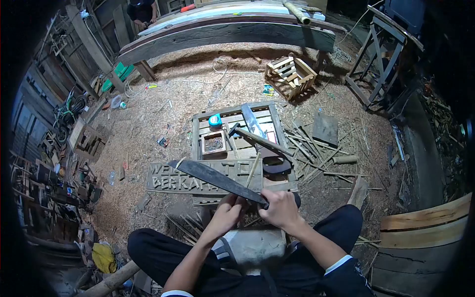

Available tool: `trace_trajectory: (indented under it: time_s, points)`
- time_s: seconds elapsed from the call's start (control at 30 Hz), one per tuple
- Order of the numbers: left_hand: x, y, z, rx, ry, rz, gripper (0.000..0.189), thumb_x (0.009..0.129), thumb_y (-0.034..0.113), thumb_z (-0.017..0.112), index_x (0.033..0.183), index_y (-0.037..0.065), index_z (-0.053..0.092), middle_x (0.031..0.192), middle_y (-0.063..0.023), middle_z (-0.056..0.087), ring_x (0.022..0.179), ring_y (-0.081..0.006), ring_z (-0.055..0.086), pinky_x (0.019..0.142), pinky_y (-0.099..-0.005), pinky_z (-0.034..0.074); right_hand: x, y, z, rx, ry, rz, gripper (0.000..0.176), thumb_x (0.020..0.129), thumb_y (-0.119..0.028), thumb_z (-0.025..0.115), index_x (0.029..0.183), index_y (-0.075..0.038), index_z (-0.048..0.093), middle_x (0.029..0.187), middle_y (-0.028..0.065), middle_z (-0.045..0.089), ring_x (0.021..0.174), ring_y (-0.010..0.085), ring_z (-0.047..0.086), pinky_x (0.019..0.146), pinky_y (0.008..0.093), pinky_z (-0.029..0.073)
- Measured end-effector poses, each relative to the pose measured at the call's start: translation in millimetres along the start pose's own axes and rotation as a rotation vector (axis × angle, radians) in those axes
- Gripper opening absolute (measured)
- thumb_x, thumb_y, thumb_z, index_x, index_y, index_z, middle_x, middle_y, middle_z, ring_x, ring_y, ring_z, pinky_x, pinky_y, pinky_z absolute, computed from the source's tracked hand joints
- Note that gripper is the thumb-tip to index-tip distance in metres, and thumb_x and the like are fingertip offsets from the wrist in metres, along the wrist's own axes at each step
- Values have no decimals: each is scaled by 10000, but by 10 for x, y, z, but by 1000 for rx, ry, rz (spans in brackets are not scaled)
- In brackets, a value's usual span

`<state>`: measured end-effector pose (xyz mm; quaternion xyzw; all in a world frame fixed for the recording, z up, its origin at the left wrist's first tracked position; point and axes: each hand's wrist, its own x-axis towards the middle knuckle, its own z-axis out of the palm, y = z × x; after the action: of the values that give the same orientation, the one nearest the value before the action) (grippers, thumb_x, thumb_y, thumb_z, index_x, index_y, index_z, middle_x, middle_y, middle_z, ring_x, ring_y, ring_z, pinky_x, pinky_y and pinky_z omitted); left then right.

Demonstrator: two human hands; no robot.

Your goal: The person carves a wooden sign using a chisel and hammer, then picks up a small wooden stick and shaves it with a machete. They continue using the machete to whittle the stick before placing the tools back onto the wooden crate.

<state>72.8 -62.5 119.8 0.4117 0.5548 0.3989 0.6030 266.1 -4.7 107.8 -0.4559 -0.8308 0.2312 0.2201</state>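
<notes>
My right hand (281,210) is wrapped round the handle end of a large machete (217,181), whose dark blade points to the upper left. Close beside it, my left hand (227,213) is closed on a thin bamboo strip (254,170) that rises past the blade. Beneath the blade lies a wooden board with raised letters (161,184). Behind it, a slatted wooden table (237,110) bears a hammer (257,138), a hand saw (274,161), a turquoise tape measure (215,120) and a small wooden box (213,143) of small pieces.
Bamboo strips (309,148) and a dark board (325,129) lie to the right on shavings. A wooden crate (290,76) stands near the long workbench (232,37). Planks (425,237) lie at lower right. Another person's hands (143,24) show at the upper left.
</notes>
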Motion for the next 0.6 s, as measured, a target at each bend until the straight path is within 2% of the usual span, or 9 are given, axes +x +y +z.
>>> trace_trajectory:
  time_s: [0.03,0.07,0.13,0.17,0.4,0.47,0.53,0.57,0.6]
  points:
    - [16,-84,33,151,81,177,216,1043,152,518,1098,-45,588,837,-76,657,689,-211,606,672,-349,500,-4,4,-4,1,3,5,233,697,-207,741,864,-63,666,726,189,678,706,420,677,676,506,539]
    - [12,-122,44,153,77,177,216,1043,152,518,1098,-45,588,837,-76,657,689,-211,606,672,-349,500,-7,10,-9,4,-10,16,253,705,-221,745,882,-66,652,725,204,679,722,430,683,694,530,536]
    - [-47,-50,102,592,185,351,229,959,102,559,1097,-73,612,921,-234,713,813,-388,685,803,-434,536,-7,8,-16,7,-21,31,273,713,-234,749,901,-69,637,724,219,679,738,440,690,712,554,534]
    - [-55,1,144,732,226,268,222,889,78,589,1036,-77,650,897,-322,675,848,-463,671,800,-490,537,-9,0,-23,-27,-37,48,278,708,-233,759,895,-69,635,723,219,680,741,434,694,715,548,538]
    - [-35,-43,214,917,195,340,215,927,129,640,787,-34,645,748,-289,648,718,-457,668,684,-521,532,-178,322,33,-148,-57,56,303,671,-225,813,875,-72,649,731,196,701,740,402,721,685,506,563]
    - [-19,-217,213,915,168,426,175,922,123,650,822,-21,647,748,-274,652,712,-457,665,672,-508,531,-256,438,4,-158,-74,65,270,696,-212,798,880,-70,662,732,192,704,725,405,722,669,490,570]
    - [3,-245,116,812,221,476,146,950,111,636,882,-18,645,752,-262,650,687,-445,664,641,-492,522,-313,676,12,-223,88,8,235,727,-193,780,881,-55,669,703,212,685,672,395,709,662,475,565]
    - [-99,-109,42,687,388,516,138,994,107,595,949,-11,651,740,-253,637,675,-430,667,604,-471,502,-239,1028,-160,-49,140,340,200,740,-181,760,864,-48,678,692,220,674,653,387,699,651,466,557]
    - [-329,110,-108,691,384,327,151,1026,109,563,1008,-2,663,712,-242,618,653,-404,668,578,-442,485,-265,1374,-328,153,190,685,167,753,-170,740,847,-42,688,682,228,664,635,379,688,641,457,550]
